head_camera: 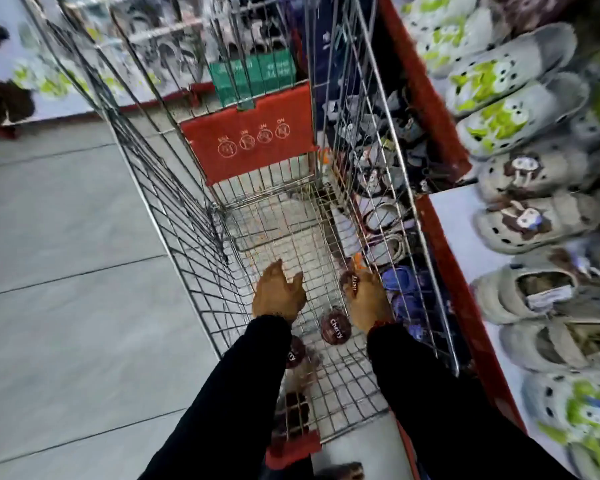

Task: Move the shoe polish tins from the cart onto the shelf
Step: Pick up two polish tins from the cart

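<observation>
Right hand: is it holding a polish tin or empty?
Holding. The right hand is closed around a dark tin low inside the cart, the label showing beside the fingers.

Dark maroon tins (335, 329) with white lettering lie in a silver wire cart (174, 188) with a red flap (250, 133), beside grey-and-green clogs (499, 74)

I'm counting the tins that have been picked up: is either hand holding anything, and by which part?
The right hand grips a round dark-brown shoe polish tin by its rim. The left hand is open and empty.
</observation>
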### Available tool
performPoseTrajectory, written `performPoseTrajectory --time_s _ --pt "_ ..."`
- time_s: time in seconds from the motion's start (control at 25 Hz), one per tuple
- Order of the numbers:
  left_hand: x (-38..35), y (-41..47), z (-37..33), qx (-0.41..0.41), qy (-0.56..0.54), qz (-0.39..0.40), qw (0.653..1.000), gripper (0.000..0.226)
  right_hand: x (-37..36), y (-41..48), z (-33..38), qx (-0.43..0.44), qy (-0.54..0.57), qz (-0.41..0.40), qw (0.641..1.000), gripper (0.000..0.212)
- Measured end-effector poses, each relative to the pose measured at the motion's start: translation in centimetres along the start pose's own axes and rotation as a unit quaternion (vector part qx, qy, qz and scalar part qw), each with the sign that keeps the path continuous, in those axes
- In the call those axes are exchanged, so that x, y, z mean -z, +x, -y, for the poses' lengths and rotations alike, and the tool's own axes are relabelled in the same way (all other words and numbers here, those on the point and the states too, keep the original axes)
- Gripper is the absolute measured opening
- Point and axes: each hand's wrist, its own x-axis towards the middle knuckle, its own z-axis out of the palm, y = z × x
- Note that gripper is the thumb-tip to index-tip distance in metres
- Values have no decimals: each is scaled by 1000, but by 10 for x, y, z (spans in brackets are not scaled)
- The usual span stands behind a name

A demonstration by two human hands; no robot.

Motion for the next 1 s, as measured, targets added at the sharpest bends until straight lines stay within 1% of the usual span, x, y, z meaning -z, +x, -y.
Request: performPoseTrajectory --time_s 0.08,0.16,0.28,0.36,0.4,0.48,0.6,0.64,0.76,0.8,0.88,1.0 --pt "-23 20 13 68 -15 20 997 63 -20 21 -5 -49 -11 1 999 50" --pt "-46 31 29 119 -2 36 992 63 -37 33 -9 -58 -27 7 998 55" --pt "-70 42 41 135 18 28 990 59 -55 50 -16 -67 -64 -13 996 59" --pt "-75 45 43 138 20 23 990 65 -59 56 -20 -71 -68 -20 995 60" --pt "-76 46 44 138 25 28 990 67 -61 60 -23 -63 -68 -19 995 58" --pt "-79 49 43 127 24 19 991 62 -62 61 -28 -46 -56 -24 997 57" --pt "-76 49 43 130 -25 -6 991 55 -57 60 -31 -64 19 -10 998 74" --pt "-74 48 42 137 -38 -5 990 53 -57 60 -31 -70 43 -2 997 72" --pt "-66 37 42 150 -59 7 987 40 -52 54 -31 -89 123 -2 988 45" --pt "-61 30 38 164 -82 2 983 36 -49 49 -30 -95 157 -9 983 41" --pt "-49 15 32 193 -138 -13 971 34 -40 37 -29 -108 228 -23 967 39" --pt "-29 -10 19 179 -197 -27 964 37 -18 11 -25 -131 357 -35 924 39"
